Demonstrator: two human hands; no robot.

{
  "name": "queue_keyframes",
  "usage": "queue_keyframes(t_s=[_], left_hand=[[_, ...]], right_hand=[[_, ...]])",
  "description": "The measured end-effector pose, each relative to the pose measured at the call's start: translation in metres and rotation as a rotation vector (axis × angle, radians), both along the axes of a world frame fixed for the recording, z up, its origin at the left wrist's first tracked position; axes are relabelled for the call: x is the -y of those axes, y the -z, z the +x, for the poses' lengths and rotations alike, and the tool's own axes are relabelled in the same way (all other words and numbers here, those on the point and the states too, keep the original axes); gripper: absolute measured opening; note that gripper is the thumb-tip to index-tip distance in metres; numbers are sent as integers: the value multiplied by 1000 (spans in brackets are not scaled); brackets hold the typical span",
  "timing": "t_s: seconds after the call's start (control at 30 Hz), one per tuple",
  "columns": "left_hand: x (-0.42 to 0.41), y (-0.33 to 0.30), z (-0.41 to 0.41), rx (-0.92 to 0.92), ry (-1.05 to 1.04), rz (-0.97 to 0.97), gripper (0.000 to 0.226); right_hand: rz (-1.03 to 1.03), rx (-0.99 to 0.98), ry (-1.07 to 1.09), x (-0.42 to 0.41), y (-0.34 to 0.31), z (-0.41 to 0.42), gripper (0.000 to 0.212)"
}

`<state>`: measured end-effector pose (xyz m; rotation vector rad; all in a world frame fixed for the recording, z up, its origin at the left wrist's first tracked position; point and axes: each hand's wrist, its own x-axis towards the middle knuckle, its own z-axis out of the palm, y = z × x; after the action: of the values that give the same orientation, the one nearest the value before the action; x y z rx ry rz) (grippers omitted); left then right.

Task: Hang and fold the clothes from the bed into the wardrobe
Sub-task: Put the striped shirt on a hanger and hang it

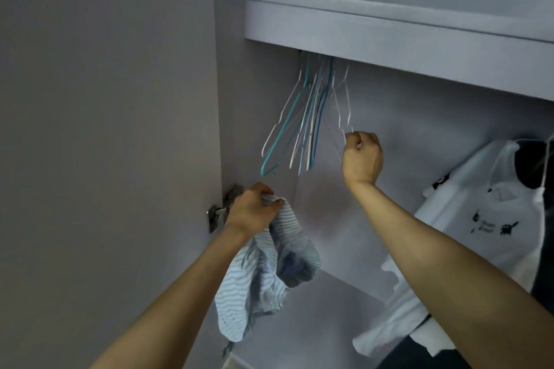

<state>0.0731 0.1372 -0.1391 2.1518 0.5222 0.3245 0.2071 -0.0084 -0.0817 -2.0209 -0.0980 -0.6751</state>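
- Your right hand (362,155) is up inside the wardrobe, fingers curled tight around the lower end of a white wire hanger (344,104). That hanger hangs just to the right of the bunch of blue and white hangers (305,116).
- All the hangers hook somewhere under the shelf (389,38). The rail itself is hidden behind the shelf's front edge, so you cannot see how the hook sits on it.
- Your left hand (251,209) is lower and further left, near the metal door hinge (218,209). It grips the bunched top of the blue-and-white striped garment (269,272), which hangs limp below your fist.
- The relation that matters: the hanger's long axis runs steeply up and slightly left from your right hand to the hidden hook. The garment is down and to the left of it, well apart.
- To free the hanger, you will probably have to lift it along that axis before drawing it toward you.
- The right hand is the nearer one, and already on it.
- A white printed T-shirt (479,218) already hangs to the right, close to your right forearm. Mind it as you pull back.
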Motion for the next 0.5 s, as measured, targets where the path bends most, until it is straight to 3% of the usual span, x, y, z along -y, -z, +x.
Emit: queue_keyframes(t_s=[0.2,0.37,0.5], left_hand=[[13,1,2,-16,29,11,30],[36,-3,1,-95,8,113,40],[54,-3,-2,-29,48,-9,31]], right_hand=[[288,-17,-27,13,-2,-14,26],[357,-61,-182,42,20,-42,19],[370,-162,-343,79,56,-82,7]])
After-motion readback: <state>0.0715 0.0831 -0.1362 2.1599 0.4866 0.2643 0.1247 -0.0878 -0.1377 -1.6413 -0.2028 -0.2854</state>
